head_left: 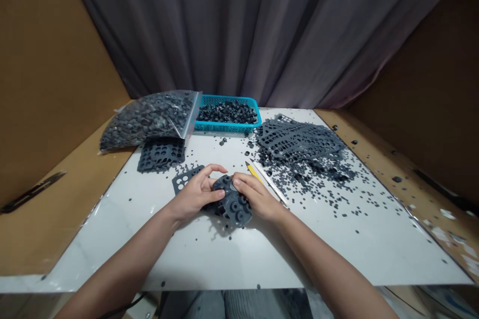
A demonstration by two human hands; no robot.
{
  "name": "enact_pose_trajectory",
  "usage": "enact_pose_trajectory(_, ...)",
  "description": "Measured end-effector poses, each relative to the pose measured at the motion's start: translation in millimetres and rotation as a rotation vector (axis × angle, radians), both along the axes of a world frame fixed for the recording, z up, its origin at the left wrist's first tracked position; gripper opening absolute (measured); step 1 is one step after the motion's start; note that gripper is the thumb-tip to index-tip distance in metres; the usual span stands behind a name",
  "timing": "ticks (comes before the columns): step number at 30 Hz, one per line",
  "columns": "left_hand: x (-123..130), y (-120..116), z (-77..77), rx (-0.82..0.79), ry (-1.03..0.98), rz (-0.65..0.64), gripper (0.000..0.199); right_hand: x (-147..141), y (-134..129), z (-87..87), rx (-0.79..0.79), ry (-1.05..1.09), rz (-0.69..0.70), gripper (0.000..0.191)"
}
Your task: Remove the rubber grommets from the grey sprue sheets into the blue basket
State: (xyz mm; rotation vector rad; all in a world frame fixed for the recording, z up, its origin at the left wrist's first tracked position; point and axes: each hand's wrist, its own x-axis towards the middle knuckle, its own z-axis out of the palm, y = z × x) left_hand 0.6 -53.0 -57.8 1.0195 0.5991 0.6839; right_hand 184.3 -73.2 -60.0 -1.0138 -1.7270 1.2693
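Observation:
A dark grey moulded rubber sheet [236,207] with round raised parts is bent between my two hands, above the white table. My left hand [204,187] grips its left edge, thumb pressed on top and index finger arched. On the right side, my right hand [258,194] pinches the sheet with the thumb on its upper face. Just behind my left hand lies a perforated grey sheet [182,182], partly hidden by the fingers. A yellow pencil-like tool [254,172] and a white stick-like tool [270,183] rest beyond my right hand.
A clear zip bag [149,117] full of small dark parts leans over stacked rubber sheets [162,154]. Behind stands a blue basket [228,127] of dark parts. Perforated sheets [299,139] are piled at right, with scattered tiny discs [310,187] around. Cardboard walls and a grey curtain [224,25] enclose the table.

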Motion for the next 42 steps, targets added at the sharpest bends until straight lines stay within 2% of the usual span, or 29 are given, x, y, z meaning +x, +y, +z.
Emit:
enact_pose_trajectory(5, -3, 1, 0.5, -0.01, -0.056, -0.049, 0.042, -12, -2, -9.1, -0.36, 0.429, -0.025, 0.042)
enact_pose_trajectory(10, -11, 7, 3.0, 0.007, -0.029, -0.184, 0.039, -18, -4, -6.1, -0.557, 0.573, 0.034, 0.043)
enact_pose_trajectory(14, -15, 9, 4.6, 0.015, -0.061, -0.255, 0.036, -20, -6, -4.8, -0.602, 0.613, 0.075, 0.041)
enact_pose_trajectory(18, -11, 4, 3.4, 0.015, -0.112, -0.166, 0.035, -20, -6, -3.7, -0.582, 0.693, 0.058, 0.039)
enact_pose_trajectory(22, 0, -1, 0.4, -0.02, -0.242, -0.039, 0.037, -19, -4, 1.0, -0.458, 0.778, 0.074, 0.039)
enact_pose_trajectory(24, 2, -2, -1.0, -0.013, -0.217, 0.002, 0.034, -18, -1, 2.2, -0.366, 0.719, 0.023, 0.038)
enact_pose_trajectory(28, 0, -2, -2.6, 0.063, -0.056, -0.014, 0.031, -6, 3, 3.1, -0.12, 0.448, -0.083, 0.039)
enact_pose_trajectory(31, -2, -4, -2.5, 0.148, 0.088, -0.01, 0.031, 7, 4, 9.0, 0.144, 0.043, -0.132, 0.035)
enact_pose_trajectory(34, -2, -7, -2.6, 0.263, 0.219, -0.005, 0.029, 13, 3, 16.5, 0.345, -0.368, -0.084, 0.024)
enact_pose_trajectory(38, -1, -10, -1.7, 0.44, 0.358, 0.01, 0.025, 10, 0, 18.7, 0.423, -0.655, 0.017, 0.019)
enact_pose_trajectory(42, 0, -11, 1.5, 0.484, 0.372, 0.014, 0.023, 7, 0, 15.9, 0.409, -0.65, 0.03, 0.017)
